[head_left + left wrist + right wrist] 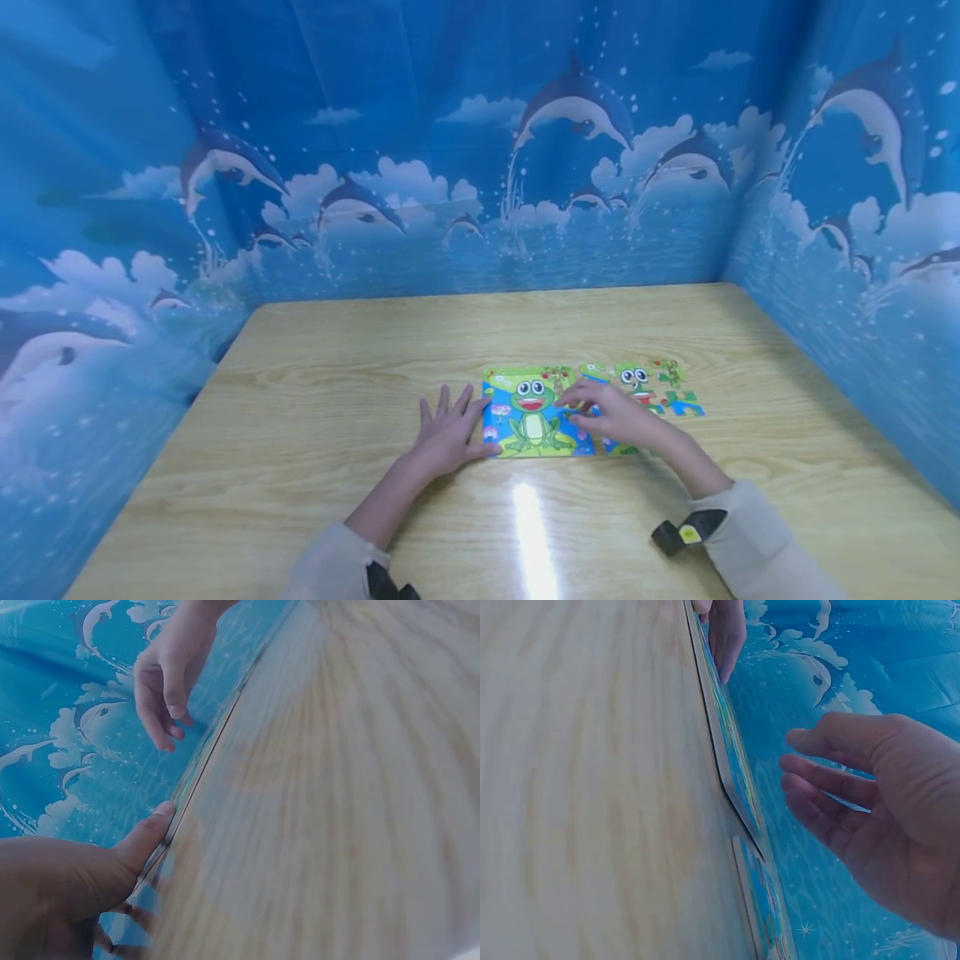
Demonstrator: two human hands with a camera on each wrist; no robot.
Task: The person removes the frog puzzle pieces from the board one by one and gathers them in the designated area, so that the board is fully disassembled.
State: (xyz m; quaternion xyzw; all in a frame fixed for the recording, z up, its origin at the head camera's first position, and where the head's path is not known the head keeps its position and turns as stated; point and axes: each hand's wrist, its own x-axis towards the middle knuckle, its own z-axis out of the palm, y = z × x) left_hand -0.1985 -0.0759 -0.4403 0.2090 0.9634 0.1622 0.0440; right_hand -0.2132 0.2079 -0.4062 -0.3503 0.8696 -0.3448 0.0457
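A frog picture board (532, 427) lies flat on the wooden table. At its left edge my left hand (445, 438) rests with fingers spread; its thumb (150, 829) touches the lower left corner. Above the board's right part hovers my right hand (617, 412), fingers loosely bent, with nothing between thumb and fingertips, as the right wrist view shows. Beneath and beyond that hand lies a second frog picture made of jigsaw pieces (636, 377), partly hidden by it. A few blue-green jigsaw pieces (685, 405) sit at its right side, with gaps between them.
The light wooden table (360, 350) reaches back to a blue dolphin-print curtain (420, 150), which also hangs along the left and right sides. A bright light reflection shows on the tabletop in front of the board.
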